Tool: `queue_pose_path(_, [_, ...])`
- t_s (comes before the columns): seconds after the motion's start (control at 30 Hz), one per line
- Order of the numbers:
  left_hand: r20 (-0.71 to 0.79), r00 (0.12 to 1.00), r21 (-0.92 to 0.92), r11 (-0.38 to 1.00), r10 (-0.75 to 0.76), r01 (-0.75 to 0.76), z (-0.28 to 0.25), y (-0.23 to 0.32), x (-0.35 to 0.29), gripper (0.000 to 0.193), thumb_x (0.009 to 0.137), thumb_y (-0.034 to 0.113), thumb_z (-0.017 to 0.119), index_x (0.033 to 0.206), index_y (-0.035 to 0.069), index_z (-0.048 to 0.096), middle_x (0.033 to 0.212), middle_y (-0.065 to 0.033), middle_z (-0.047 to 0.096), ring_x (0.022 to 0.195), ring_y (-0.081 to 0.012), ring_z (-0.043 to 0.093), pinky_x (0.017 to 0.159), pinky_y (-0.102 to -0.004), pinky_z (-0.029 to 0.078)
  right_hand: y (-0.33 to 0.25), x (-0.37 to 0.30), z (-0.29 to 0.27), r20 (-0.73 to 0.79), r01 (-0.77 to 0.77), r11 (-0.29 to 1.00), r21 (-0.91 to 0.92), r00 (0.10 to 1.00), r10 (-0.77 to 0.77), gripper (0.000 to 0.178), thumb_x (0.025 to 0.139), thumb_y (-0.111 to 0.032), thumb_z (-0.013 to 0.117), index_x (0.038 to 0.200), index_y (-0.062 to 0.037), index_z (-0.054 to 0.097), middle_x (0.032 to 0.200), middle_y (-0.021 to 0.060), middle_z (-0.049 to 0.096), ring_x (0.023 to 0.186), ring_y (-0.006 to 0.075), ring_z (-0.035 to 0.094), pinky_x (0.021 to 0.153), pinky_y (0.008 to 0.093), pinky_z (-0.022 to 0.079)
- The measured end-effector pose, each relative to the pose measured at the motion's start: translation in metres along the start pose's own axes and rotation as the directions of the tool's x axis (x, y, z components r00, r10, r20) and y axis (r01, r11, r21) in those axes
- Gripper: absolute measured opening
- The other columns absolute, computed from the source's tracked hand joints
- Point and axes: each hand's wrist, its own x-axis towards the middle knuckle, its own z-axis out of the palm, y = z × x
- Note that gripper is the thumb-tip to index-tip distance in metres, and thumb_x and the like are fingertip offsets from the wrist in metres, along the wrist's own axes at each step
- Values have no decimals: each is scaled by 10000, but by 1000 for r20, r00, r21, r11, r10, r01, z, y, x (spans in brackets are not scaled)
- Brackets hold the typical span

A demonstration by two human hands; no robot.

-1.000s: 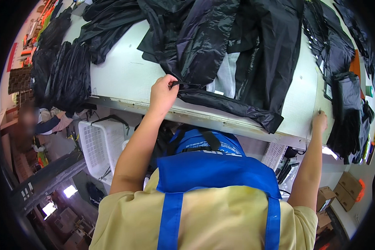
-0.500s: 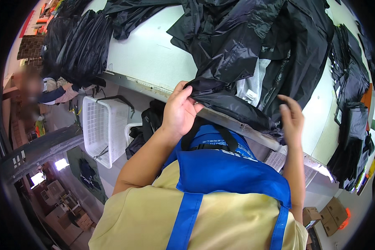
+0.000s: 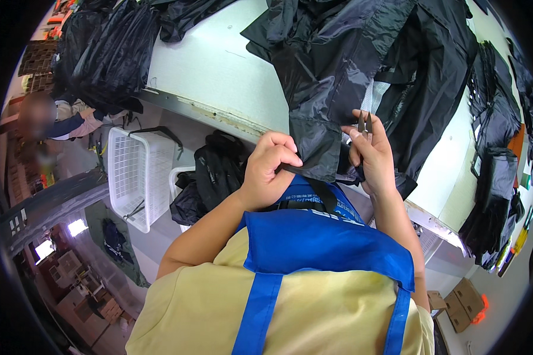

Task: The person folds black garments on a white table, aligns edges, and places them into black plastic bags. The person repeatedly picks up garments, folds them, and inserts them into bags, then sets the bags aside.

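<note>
The long black garment of thin, glossy fabric lay on the white, flat-topped worktable, its body extending from me toward 12 and 1 o'clock. Its near end, a flat black fabric panel, overhung the table edge between my hands, long axis running roughly 12 to 6 o'clock.

Governing relation: the panel lay at 1 o'clock from my left hand and at 9 o'clock from my right hand. The left was nearer: its thumb and bent fingers were closed on the panel's lower left corner. The right was closed around small, two-bladed metal snips, tips directed toward 12 o'clock. Its thumb stood at the panel's right edge; I could not tell whether it touched the fabric.

A pale grey mesh lining showed at 12 o'clock from the right hand. Farther out, a white, slotted plastic basket stood at 9 o'clock from the left hand.
</note>
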Motion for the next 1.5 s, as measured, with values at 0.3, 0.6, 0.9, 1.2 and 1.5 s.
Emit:
queue_pose_path(0.3, [77,985,634,755,155,-168,13,30,32,624,630,105,793,1164,75,473,1232,-140,475,1096,-353,477,908,-433,398,-5,-5,11,36,175,975,-135,985,-171,292,886,36,529,1174,-4,521,1117,139,652,651,-11,467,521,146,340])
queue_pose_path(0.6, [-20,1000,476,879,-12,20,15,15,57,140,829,-16,588,961,31,589,900,-129,600,826,-302,597,723,-349,475,10,-10,-85,-303,203,742,-639,820,-486,251,909,-78,584,1157,-46,604,858,8,572,781,70,538,699,208,447])
queue_pose_path(0.9, [455,883,405,857,113,-319,65,21,73,299,736,62,678,1027,43,612,1075,-123,549,999,-307,540,870,-381,437,71,-83,-232,-658,-375,906,-196,735,162,198,785,-180,717,830,-52,573,652,-44,494,503,68,413,472,212,327])
queue_pose_path(1.2, [659,752,55,998,-31,-8,155,26,93,655,709,225,784,1243,38,455,1189,-136,551,1118,-291,537,970,-365,417,6,-91,-115,-453,231,952,202,884,-118,232,816,-65,674,1037,-43,606,716,-60,559,520,6,417,471,148,316])
queue_pose_path(1.5, [466,882,-70,997,71,-43,128,29,97,111,768,90,682,819,12,621,949,-89,607,829,-196,571,729,-292,449,-19,-62,-100,-364,430,780,456,889,-278,169,927,-96,565,1075,-15,574,754,37,608,513,44,408,492,198,334])
